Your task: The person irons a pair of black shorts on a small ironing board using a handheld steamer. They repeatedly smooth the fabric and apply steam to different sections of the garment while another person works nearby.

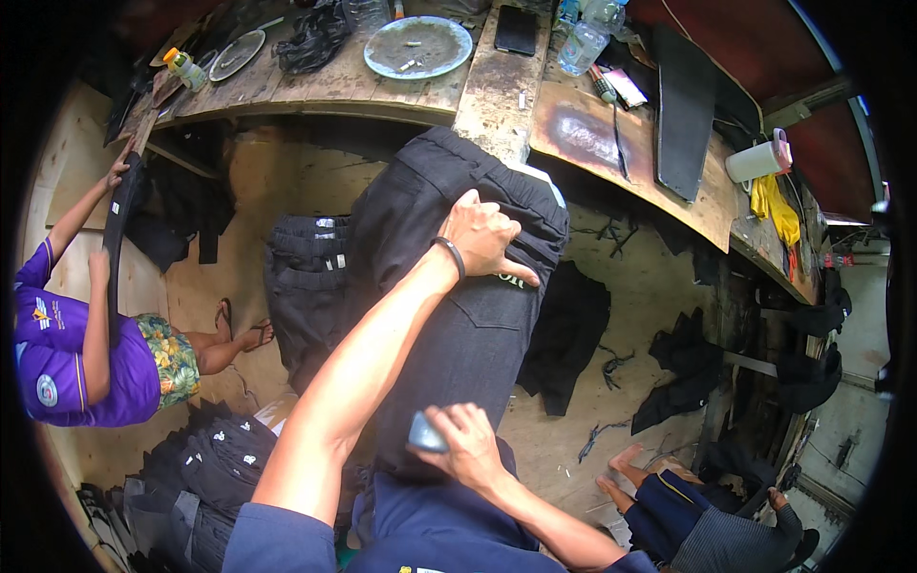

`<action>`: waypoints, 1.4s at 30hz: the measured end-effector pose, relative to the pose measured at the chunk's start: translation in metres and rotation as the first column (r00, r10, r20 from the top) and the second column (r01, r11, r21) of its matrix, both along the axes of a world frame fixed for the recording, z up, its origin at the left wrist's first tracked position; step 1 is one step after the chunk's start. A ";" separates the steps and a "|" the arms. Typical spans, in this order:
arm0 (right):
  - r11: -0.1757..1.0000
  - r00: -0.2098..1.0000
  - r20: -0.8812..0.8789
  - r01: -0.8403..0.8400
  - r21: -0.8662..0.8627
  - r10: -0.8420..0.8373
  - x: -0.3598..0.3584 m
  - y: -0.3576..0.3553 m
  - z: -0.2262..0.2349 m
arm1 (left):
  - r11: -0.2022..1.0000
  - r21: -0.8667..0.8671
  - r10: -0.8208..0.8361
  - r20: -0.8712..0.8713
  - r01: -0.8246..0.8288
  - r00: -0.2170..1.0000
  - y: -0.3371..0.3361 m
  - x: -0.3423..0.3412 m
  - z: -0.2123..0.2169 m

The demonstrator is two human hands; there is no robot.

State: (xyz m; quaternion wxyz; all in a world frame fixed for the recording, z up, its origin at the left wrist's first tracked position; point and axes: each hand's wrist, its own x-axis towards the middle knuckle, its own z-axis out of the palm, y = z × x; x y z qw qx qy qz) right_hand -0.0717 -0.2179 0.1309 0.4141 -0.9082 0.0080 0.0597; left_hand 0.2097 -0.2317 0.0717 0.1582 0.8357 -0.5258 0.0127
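Observation:
A pair of black trousers (458, 334) stretches from the workbench edge down over my lap, its gathered waistband at the far end. My left hand (487, 239) presses on the upper part with curled fingers gripping the cloth, its thumb stretched to the right beside some white lettering. A dark band circles that wrist. Closer to my body, my right hand (466, 444) is closed around a small grey-blue block (427, 435). The block is at the left side of the trouser leg; whether it touches the cloth I cannot tell.
The wooden bench (315, 100) holds a round tray (418, 48), a phone (516, 30), a plastic bottle (585, 46) and a white jug (757, 159). Folded black trousers (308, 277) and a dark garment heap (215, 463) lie left. A person in purple (95, 353) stands left; another person (731, 530) sits lower right.

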 end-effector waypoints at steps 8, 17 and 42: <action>0.968 0.957 0.222 0.218 -0.126 -0.186 0.008 -0.030 -0.010 | 0.998 -0.063 0.004 0.053 -0.001 0.999 -0.001 0.001 -0.003; 0.933 0.939 0.168 0.326 -0.156 -0.300 -0.004 -0.031 -0.002 | 0.995 -0.100 -0.011 0.070 0.018 0.997 -0.001 0.005 -0.002; 0.943 0.935 0.219 0.309 -0.125 -0.278 0.080 -0.088 -0.039 | 0.987 0.059 -0.148 -0.020 0.149 0.989 -0.011 0.018 -0.008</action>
